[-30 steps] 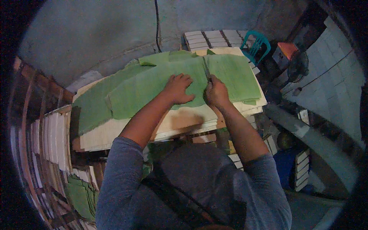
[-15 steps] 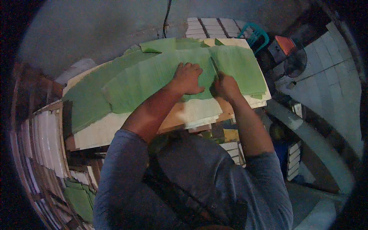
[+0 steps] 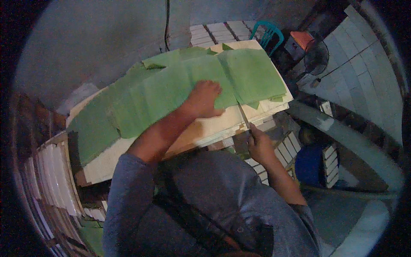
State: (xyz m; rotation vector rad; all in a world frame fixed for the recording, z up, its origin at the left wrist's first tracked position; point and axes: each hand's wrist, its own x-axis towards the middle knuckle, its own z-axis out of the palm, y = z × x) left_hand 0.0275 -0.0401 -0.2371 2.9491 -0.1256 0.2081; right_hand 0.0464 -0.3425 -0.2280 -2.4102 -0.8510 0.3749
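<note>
Left hand (image 3: 204, 98): I see it palm down, fingers spread, on the green sheet (image 3: 165, 92), frame centre. Right hand (image 3: 260, 143): closed round a knife (image 3: 243, 115), right of centre, below the sheet's lower edge, blade tip at that edge. Sheet position: under the left hand, atop pale boards (image 3: 216, 126). Teal chair (image 3: 269, 26): upper right.

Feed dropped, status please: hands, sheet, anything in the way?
Left hand spread on green sheet. Right hand grips knife, tip at sheet's near edge. Small green flap juts out just right of knife.
</note>
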